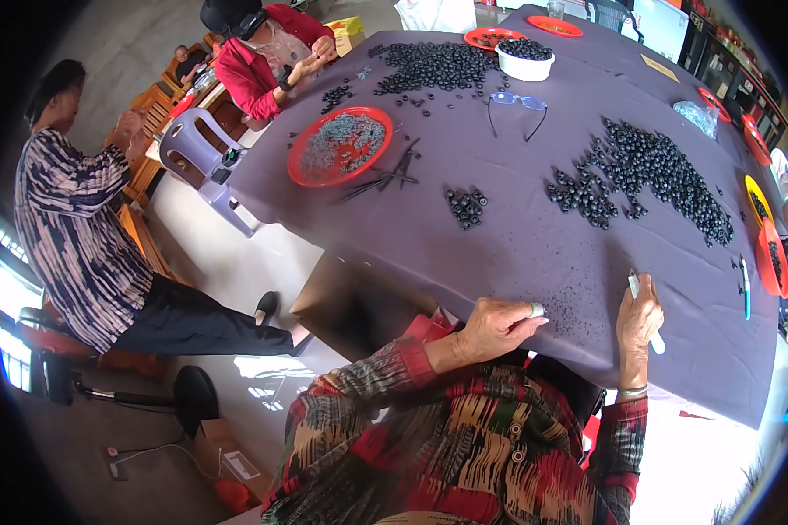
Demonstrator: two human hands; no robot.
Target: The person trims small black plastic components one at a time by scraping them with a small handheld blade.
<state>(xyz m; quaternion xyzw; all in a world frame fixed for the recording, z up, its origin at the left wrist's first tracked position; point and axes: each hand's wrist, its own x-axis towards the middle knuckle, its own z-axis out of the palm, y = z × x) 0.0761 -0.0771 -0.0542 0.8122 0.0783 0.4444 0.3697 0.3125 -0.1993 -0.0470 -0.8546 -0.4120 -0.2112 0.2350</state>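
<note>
My right hand (639, 313) is closed around a slim white-handled tool (657, 343), which looks like a small craft knife. Its narrow tip points away from me above the dark tablecloth. To its left, my left hand (497, 329) is curled at the table's near edge with thumb and forefinger drawn together. A white wrapping covers one fingertip (536, 310); whatever lies in the pinch is too small to make out. Between and beyond the hands, dark crumbs (562, 308) are strewn on the cloth. A small group of round black parts (467, 208) lies farther off.
A large heap of black parts (661, 179) spreads at right, another (438, 66) at the back. A red plate (298, 169) of greyish bits, black sticks (403, 166), blue glasses (518, 101), a white bowl (525, 67) and a blue-white pen (745, 289) lie about. A co-worker (258, 66) sits far left; another person stands left.
</note>
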